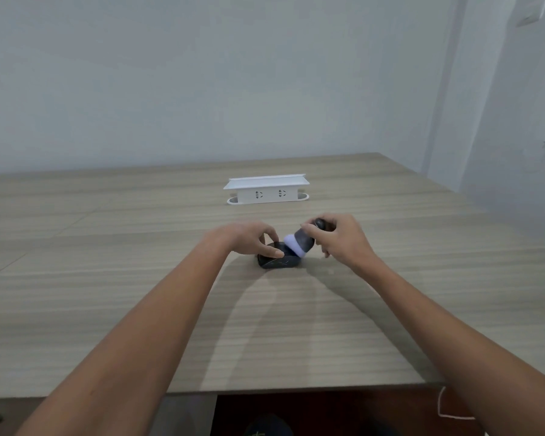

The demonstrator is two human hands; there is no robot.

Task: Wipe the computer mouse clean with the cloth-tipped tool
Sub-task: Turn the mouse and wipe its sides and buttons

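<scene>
A black computer mouse (280, 262) lies on the wooden table (265, 325), a little beyond its middle. My left hand (249, 239) grips the mouse from the left, thumb on its near side and fingers over its far side. My right hand (340, 239) holds the cloth-tipped tool (299, 242) by its dark rounded handle. The tool slants down to the left, and its white cloth tip presses on the right top of the mouse. Part of the mouse is hidden under the tool and my fingers.
A white power socket box (266, 189) stands farther back on the table, near the wall. The table's near edge (296, 388) runs across the bottom, with a white cord (444, 410) hanging below it at the right.
</scene>
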